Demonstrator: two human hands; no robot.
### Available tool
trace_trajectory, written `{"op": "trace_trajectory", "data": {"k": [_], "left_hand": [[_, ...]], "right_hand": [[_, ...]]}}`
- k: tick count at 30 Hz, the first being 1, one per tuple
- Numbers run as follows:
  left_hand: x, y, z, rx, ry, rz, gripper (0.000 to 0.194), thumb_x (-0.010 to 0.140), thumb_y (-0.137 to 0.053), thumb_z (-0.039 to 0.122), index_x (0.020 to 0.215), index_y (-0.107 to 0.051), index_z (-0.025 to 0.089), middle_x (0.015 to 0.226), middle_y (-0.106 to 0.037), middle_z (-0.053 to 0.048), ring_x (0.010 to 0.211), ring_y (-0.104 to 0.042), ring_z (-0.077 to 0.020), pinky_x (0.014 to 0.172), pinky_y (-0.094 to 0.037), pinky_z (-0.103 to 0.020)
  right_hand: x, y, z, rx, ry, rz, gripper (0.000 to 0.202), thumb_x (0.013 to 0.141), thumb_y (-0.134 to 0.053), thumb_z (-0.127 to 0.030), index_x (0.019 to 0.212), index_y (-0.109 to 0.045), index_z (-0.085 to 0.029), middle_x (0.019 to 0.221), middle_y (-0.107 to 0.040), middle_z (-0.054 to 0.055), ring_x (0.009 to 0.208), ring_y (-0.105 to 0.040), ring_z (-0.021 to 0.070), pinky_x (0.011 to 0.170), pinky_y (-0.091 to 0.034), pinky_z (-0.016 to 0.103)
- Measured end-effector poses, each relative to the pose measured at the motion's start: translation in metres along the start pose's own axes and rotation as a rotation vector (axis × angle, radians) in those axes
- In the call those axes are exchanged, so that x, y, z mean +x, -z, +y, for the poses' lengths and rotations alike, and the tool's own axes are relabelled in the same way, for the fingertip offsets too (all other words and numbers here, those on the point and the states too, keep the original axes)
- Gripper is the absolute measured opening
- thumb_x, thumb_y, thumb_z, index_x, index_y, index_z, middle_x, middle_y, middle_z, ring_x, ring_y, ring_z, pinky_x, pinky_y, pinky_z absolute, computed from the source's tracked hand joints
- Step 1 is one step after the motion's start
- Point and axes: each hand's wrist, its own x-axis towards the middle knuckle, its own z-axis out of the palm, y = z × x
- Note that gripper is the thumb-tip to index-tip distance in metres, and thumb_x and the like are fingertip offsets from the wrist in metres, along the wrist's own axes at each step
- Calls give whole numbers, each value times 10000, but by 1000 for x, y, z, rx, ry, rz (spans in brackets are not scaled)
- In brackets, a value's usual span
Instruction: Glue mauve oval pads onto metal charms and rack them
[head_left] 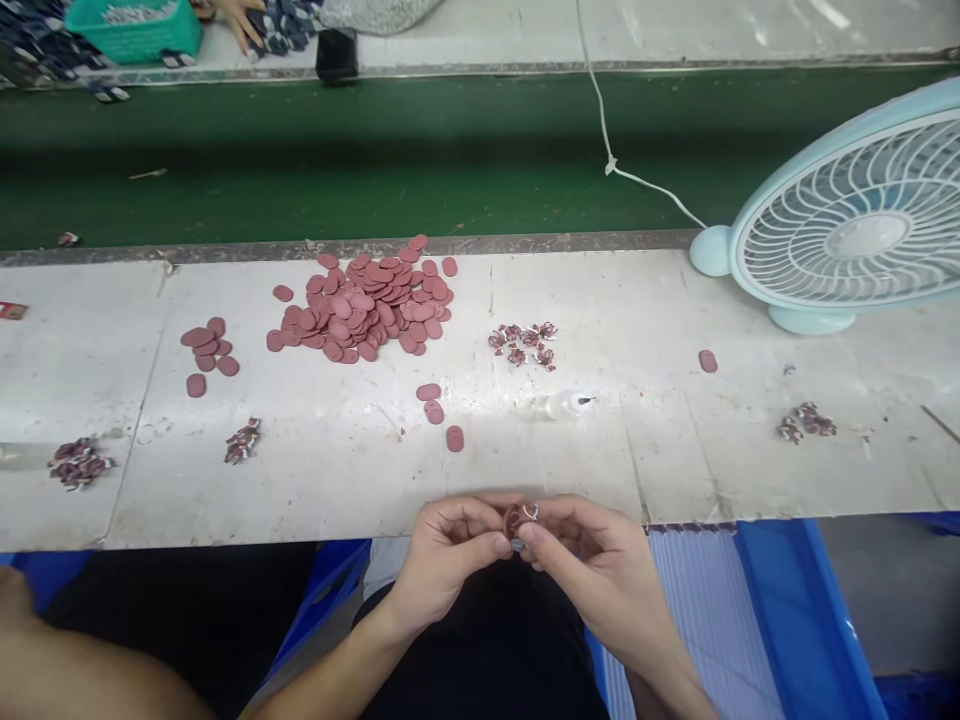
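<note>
My left hand (457, 550) and my right hand (589, 555) meet at the table's front edge. Between their thumbs and fingers they pinch a small reddish-brown piece (513, 519) with a pale, shiny end; its exact kind is too small to make out. Beyond my hands lie a few loose reddish oval discs (454, 438). A large heap of the same discs (367, 300) spreads farther back on the left. Small brown-and-white pieces (525, 345) are clustered behind my right hand, near a small clear bottle (566, 404) with a dark tip lying on its side.
A light-blue fan (862, 215) stands at the right, its white cord (600, 110) crossing the green gap. More brown pieces (808, 420) lie right and left (80, 463). Another person's arm (90, 650) is at lower left. A hand (240, 22) and teal basket (142, 38) are across.
</note>
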Motion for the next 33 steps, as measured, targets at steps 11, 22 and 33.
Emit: {"op": "trace_trajectory", "data": {"k": [11,22,33], "left_hand": [[-1,-3,2,-4,-31,10,73,771,-785,172,704,-760,156,988,-767,-93,717,-679,-168,724,-573,-319],[-3,-3,4,32,-46,16,20,781,-774,167,763,-767,161,1069,-759,-104,947,-713,-267,803,-585,-368],[-6,-4,-1,7,-77,45,35,794,-764,162,760,-766,169,1006,-767,-92,786,-723,-216,728,-598,-349]], "right_hand": [[-4,4,-11,-24,-128,-80,135,850,-719,-309,959,-705,-229,934,-758,28,768,-716,163,717,-613,287],[-8,2,-11,-75,-111,-43,127,830,-735,-308,939,-708,-247,933,-755,21,785,-720,180,723,-616,302],[-10,-6,-2,127,-119,-23,95,834,-736,-288,913,-706,-243,875,-740,8,752,-693,140,720,-612,269]]}}
